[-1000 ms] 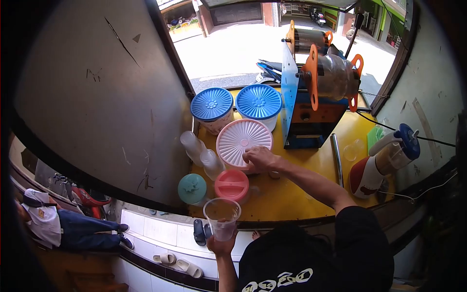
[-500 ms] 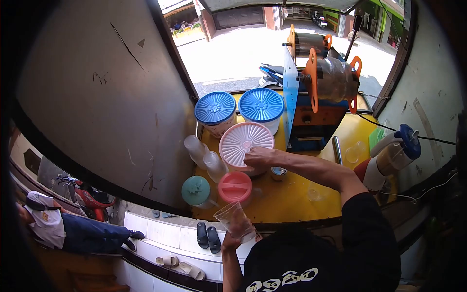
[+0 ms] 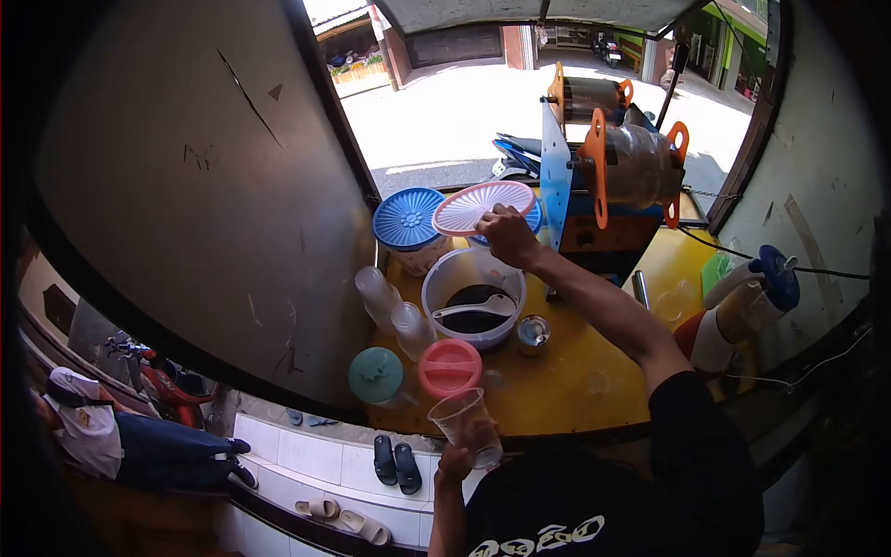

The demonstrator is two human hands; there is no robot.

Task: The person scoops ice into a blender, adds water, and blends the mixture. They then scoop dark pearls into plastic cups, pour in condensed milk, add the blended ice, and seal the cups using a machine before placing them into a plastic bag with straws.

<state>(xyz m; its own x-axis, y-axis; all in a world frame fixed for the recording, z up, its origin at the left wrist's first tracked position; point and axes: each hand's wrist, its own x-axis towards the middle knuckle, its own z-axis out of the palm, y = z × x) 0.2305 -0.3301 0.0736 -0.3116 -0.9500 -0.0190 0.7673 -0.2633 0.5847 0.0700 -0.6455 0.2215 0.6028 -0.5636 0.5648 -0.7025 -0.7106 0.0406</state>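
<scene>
The step seems uncovering: the right hand [image 3: 509, 238] grips a round pink plastic lid [image 3: 462, 210] above a round translucent plastic tub [image 3: 439, 280], the left hand [image 3: 455, 462] a clear plastic cup [image 3: 451, 415], and next likely needs steadiness.

No text can be read — the pale lettering [image 3: 550, 536] on the black shirt [image 3: 608, 483] is too distorted.

Ladle [image 3: 475, 307] in tub [image 3: 455, 276]; cups [image 3: 411, 330] left of tub, can [image 3: 533, 335] right; jug [image 3: 450, 369] before tub; blender [image 3: 741, 314] far right.
</scene>
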